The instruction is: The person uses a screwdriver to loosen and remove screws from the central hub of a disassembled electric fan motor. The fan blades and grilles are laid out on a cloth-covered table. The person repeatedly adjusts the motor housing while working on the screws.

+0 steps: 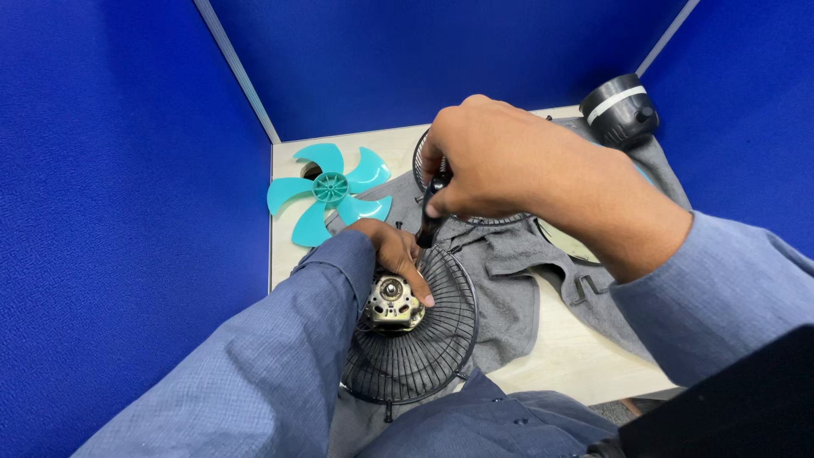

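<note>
Right hand (483, 161) is clamped on a black screwdriver (431, 216); left hand (394, 254) grips the fan motor (392, 301) inside the wire guard (424, 348).

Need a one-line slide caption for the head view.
Right hand drives screwdriver at wire fan guard; left hand steadies motor.

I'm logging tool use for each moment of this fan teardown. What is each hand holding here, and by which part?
The right hand grips a black screwdriver by its handle top. The left hand steadies the fan motor at its upper edge.
</note>
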